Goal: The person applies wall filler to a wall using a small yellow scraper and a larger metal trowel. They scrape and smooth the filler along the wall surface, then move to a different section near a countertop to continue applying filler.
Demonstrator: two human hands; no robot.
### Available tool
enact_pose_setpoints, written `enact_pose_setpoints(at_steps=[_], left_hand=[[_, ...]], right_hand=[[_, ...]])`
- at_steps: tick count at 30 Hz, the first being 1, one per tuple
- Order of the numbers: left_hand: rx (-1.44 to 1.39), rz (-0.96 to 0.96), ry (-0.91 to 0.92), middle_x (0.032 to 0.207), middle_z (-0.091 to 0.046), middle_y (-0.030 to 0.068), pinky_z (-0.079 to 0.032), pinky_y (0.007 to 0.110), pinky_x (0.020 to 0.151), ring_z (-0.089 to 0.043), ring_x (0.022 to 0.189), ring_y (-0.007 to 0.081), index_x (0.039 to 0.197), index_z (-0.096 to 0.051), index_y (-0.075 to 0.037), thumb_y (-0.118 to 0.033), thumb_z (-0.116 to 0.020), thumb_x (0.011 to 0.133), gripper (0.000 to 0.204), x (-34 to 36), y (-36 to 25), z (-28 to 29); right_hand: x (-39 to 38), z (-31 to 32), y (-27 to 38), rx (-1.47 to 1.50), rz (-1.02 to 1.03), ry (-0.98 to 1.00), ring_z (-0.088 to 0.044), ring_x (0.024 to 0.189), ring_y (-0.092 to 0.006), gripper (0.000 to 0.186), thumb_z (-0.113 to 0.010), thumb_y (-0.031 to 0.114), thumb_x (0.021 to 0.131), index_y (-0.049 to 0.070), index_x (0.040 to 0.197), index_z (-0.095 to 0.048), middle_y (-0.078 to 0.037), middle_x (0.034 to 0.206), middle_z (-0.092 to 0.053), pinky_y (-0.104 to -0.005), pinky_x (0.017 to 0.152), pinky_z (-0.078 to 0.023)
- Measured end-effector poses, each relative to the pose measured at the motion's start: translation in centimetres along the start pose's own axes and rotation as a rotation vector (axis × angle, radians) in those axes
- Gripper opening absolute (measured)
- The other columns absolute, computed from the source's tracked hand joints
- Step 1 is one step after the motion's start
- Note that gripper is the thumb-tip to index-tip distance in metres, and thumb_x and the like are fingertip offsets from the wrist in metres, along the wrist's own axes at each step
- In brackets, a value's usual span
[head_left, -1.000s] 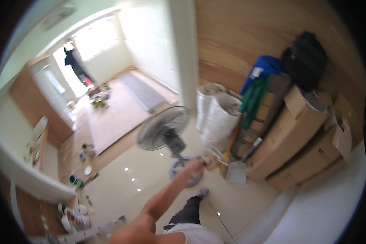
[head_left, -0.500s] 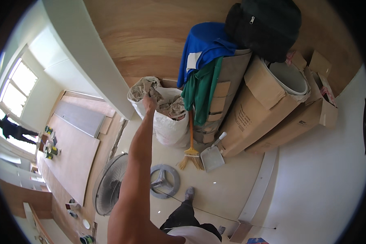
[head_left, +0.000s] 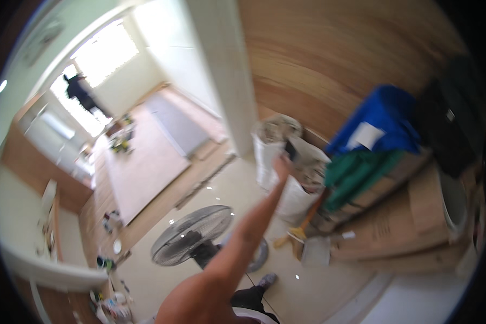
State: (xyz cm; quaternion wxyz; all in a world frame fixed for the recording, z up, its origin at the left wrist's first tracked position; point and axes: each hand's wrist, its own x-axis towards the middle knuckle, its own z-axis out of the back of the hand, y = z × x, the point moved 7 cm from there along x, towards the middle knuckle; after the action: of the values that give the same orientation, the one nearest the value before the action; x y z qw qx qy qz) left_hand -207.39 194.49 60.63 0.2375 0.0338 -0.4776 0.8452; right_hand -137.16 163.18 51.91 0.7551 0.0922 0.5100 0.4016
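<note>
I see the left hand [head_left: 282, 163] clamped on a dark piece [head_left: 291, 149]. Probably light, stiff; I'd hold its near end.

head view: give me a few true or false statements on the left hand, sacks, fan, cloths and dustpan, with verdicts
1. The left hand is by the white sacks. True.
2. The fan stands right of the white sacks in the picture. False: the fan is left of them.
3. The blue cloth hangs above the green cloth. True.
4. The dustpan lies inside a sack. False: it is beside the broom.
5. Another person is near the bright window. True.
</note>
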Motion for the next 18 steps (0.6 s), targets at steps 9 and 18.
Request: enact_pose_setpoints(at_steps=[9,18], left_hand=[[-0.379,0.136,0.438,0.101,-0.066,0.0312,-0.048,0.049,0.083,-0.065,0.098,0.0441,0.113,-0.062,0.003,-0.02,-0.053,0.097,0.029,-23.8,-4.5,14.1],[-0.426,0.039,0.234,0.075,-0.057,0.0111,-0.047,0.036,0.065,-0.053,0.068,0.0181,0.111,-0.061,0.002,-0.021,-0.053,0.101,0.026,-27.0,-8.6,37.1]], right_hand=[[3.6,-7.8,32.1,1.024,0.452,0.55,-0.065,0.102,-0.0181,0.033,-0.071,0.02,0.092,0.008,0.12,-0.059,-0.007,0.116,-0.065,-0.0333,0.084,-0.056],[1.8,-4.8,37.1,0.138,1.271,-0.07,-0.066,0.088,-0.0319,0.02,-0.07,0.014,0.087,0.0,0.1,-0.063,-0.017,0.094,-0.067,-0.0418,0.084,-0.05]])
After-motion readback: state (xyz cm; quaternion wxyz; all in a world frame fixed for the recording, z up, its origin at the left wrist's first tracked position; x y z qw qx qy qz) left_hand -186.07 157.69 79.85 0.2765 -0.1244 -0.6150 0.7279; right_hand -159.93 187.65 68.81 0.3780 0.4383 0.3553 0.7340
